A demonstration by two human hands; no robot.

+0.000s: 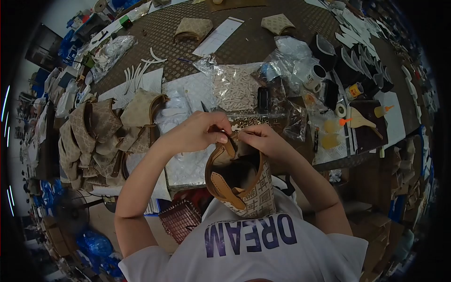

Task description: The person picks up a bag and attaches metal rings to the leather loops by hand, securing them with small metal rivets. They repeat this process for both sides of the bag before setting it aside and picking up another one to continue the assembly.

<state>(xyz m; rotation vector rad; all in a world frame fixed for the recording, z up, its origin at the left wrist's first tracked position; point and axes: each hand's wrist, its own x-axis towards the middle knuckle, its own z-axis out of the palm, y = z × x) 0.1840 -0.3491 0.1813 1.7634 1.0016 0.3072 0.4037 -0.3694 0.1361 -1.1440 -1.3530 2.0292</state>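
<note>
An unfinished handbag (263, 195) with a beige printed pattern stands against my chest, its dark inside facing up. A tan leather trim rings its mouth, and a stitched tan strap tab (223, 188) lies on the near side. My left hand (206, 129) is closed in a pinch at the top of a second tan tab (229, 147) on the far rim. Opposite it, my right hand (264, 139) pinches the far rim, thumb and fingers together. Whatever small part sits between the fingertips is hidden. Small metal fittings (249, 120) lie just beyond my hands.
Patterned bag pieces (89, 134) are piled at left. A bag of small pale pieces (235, 87) lies ahead, with a black container (263, 98) beside it. Glue bottles (331, 141), a wooden paddle (359, 118) and black curved pieces (361, 66) are at right. A pointed tool (204, 106) lies near my left hand.
</note>
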